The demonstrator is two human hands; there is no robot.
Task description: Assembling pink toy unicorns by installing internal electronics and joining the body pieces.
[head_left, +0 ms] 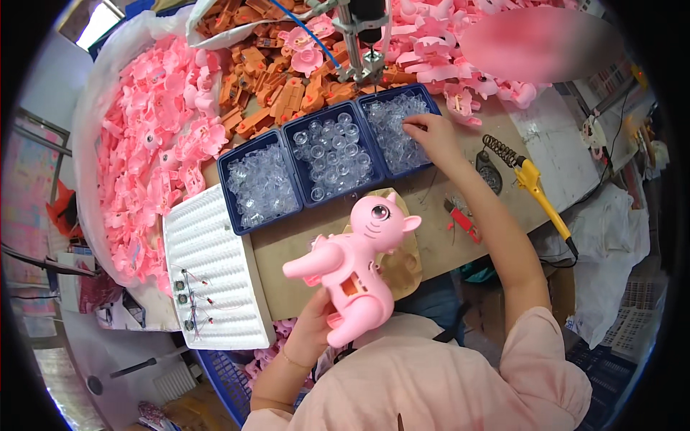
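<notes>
My left hand (309, 327) is closed round the underside of a pink toy animal (352, 276) with a big printed eye, lifted above the table's front edge. An opening in the toy's side shows something orange inside. My right hand (435, 138) reaches over the right-hand blue bin (425, 167), thumb and fingers pinched at its small clear plastic pieces (392, 129). Whatever sits between those fingertips is too small to make out. Beside it, the middle blue bin (310, 200) holds clear round domes (338, 154), and the left one (244, 228) more clear pieces (262, 183).
Pink shells (154, 136) fill a bag at left, with orange parts (277, 93) heaped behind the bins. A machine head (366, 65) hangs over the far side. At right stand a yellow soldering iron (535, 188) and its coiled holder (501, 149). A white foam tray (215, 280) lies left.
</notes>
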